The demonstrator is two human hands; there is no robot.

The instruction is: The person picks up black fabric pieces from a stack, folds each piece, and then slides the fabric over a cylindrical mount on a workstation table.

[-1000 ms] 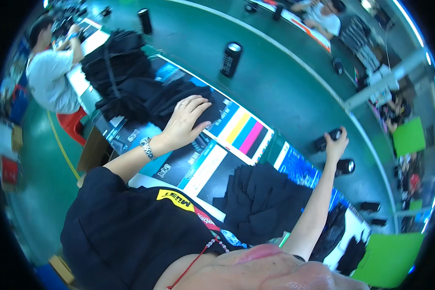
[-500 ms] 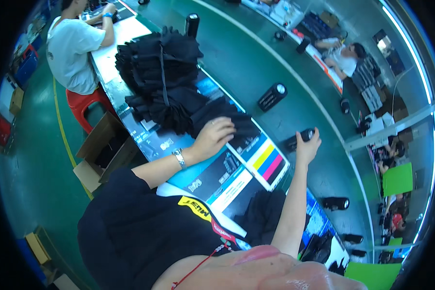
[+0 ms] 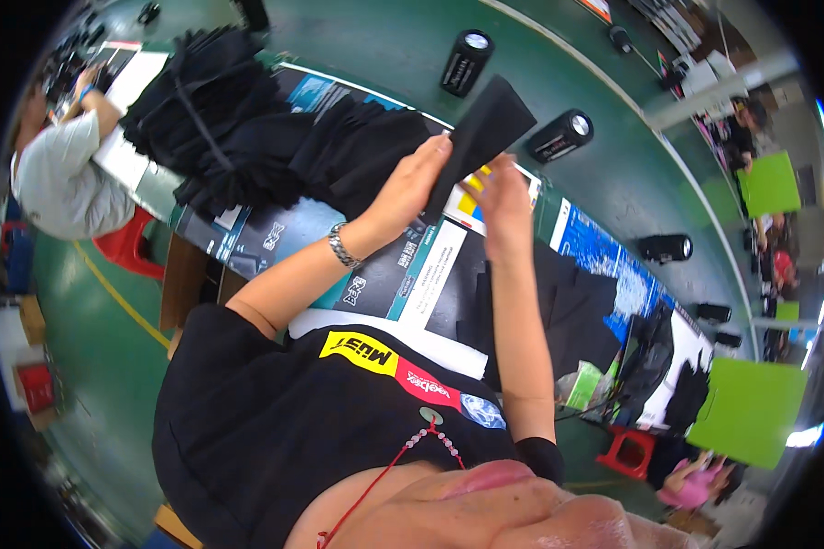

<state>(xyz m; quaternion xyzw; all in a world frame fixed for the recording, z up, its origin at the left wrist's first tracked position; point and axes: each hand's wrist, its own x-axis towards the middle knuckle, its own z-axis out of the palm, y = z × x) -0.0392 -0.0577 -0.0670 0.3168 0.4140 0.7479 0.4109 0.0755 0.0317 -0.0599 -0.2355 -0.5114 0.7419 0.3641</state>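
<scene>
My left hand [image 3: 406, 189] holds up a flat black cloth pouch [image 3: 487, 128], its thumb pressed against the near face and its other fingers mostly hidden. Just right of the pouch's lower end is my right hand [image 3: 505, 203], a little blurred, fingers apart and nothing visible in them. Loose black cloth pieces [image 3: 352, 151] overlap in a row left of my left hand. Beyond them lies a large black cloth bundle [image 3: 215, 101] with a strip around it. A black cylindrical speaker [image 3: 561, 135] stands past my right hand, with another speaker [image 3: 467, 64] farther back.
More speakers, including one black speaker [image 3: 666, 247], sit along the green surface. Another black cloth pile [image 3: 568, 316] lies right of my right forearm. Printed sheets [image 3: 430, 274] cover the table before me. A person [image 3: 73, 174] sits at left by a red stool [image 3: 130, 242].
My right hand has let go of a speaker on the green surface and come back toward the table. My left hand has lifted a black pouch off the stack. The view has shifted rightward.
</scene>
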